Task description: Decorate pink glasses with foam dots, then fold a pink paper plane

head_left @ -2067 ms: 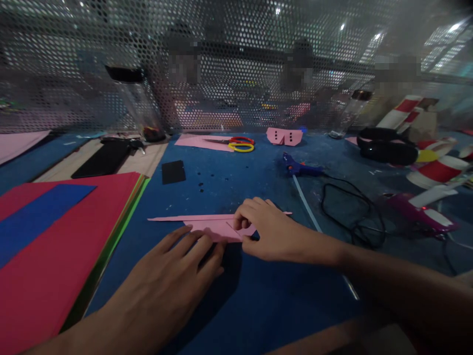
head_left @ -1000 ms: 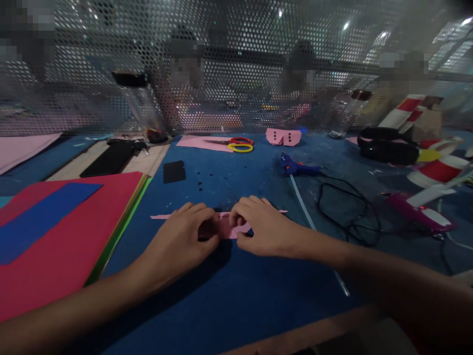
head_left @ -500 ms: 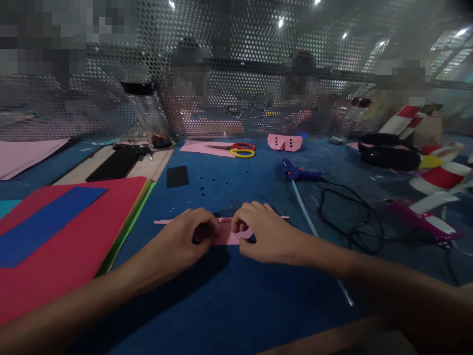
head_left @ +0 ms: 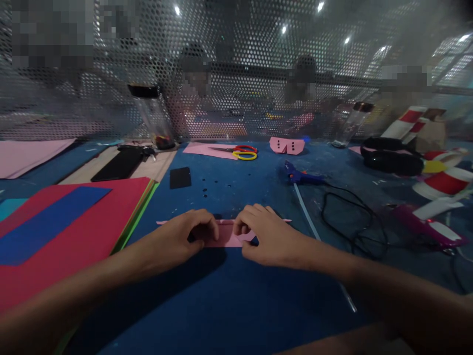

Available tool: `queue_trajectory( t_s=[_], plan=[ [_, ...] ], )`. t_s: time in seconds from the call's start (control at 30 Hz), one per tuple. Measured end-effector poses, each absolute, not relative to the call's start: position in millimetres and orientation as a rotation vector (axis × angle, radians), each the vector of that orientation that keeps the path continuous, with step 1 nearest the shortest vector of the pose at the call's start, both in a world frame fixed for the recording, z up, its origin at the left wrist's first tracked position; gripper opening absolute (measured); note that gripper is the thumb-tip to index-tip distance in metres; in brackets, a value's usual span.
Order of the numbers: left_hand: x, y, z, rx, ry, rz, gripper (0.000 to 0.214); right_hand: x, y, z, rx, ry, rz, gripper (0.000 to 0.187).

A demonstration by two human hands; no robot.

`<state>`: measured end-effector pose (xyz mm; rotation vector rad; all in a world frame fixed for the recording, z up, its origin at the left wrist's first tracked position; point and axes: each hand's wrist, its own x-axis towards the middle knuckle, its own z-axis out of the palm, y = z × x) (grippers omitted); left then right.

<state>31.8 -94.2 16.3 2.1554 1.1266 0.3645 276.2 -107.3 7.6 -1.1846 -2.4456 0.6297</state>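
A small folded pink paper piece (head_left: 223,235) lies on the blue table (head_left: 229,296), with a thin pink strip (head_left: 162,222) behind it. My left hand (head_left: 185,236) has its fingers curled and pinches the paper's left end. My right hand (head_left: 264,234) pinches the right end with thumb and fingers closed. Both hands hide much of the paper.
A stack of red, blue and green sheets (head_left: 66,227) lies at the left. Scissors (head_left: 240,152), a pink folded shape (head_left: 286,145), a blue glue gun (head_left: 301,176) with black cable (head_left: 351,217), a black card (head_left: 180,177), a phone (head_left: 118,165), and red-white cups (head_left: 439,180) lie farther back. A perforated screen (head_left: 236,74) closes the rear.
My left hand moved from lying flat on the paper to a curled pinch at its left end. The paper now looks folded smaller between both hands. The view shifted slightly.
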Motion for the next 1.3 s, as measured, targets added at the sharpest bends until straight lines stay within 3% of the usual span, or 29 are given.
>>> queue_trajectory(
  t_s=[0.27,0.53,0.77,1.3],
  plan=[
    [31.7,-88.2,15.9,2.107,1.133,0.387,0.031,276.5,-109.2,8.8,-1.17,-2.447,0.62,0.02],
    [39.9,-93.3,13.1,2.259,1.288,0.732,0.019,280.5,-100.6,4.2,-1.181,-2.364,0.365,0.008],
    [33.1,-88.1,-1.1,2.548,1.283,0.664,0.018,281.9,-97.6,3.5,-1.255,-2.457,0.172,0.019],
    [36.1,-91.0,3.5,2.502,1.329,0.622,0.018,281.8,-93.6,-1.5,-1.238,-2.344,0.368,0.004]
  ],
)
